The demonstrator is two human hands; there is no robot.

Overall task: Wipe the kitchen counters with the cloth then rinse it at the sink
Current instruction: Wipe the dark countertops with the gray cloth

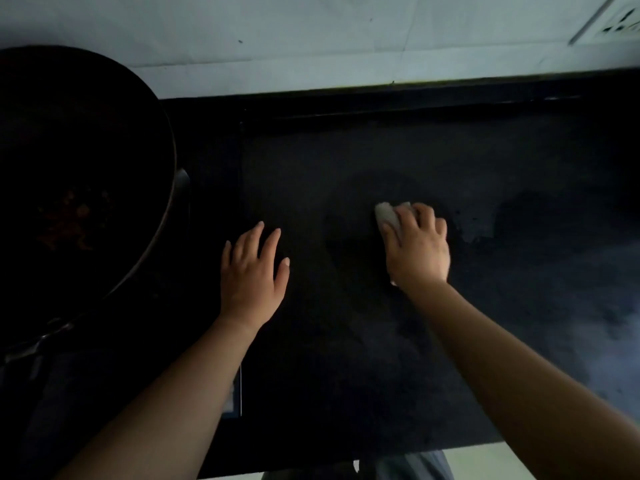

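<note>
While the pale cloth (389, 216) is pressed onto the dark counter (346, 341) under the closed right hand (417, 245), streaks may be missed in this dimness. Left of the cloth, the left hand (252, 271) is laid flat, empty, fingers spread; the wok (83, 174) beyond could be knocked.

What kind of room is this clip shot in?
Most likely a home kitchen: a dark wok with food residue sits at the left, beside a black counter below a pale wall, which the right hand wipes with a cloth.
</note>
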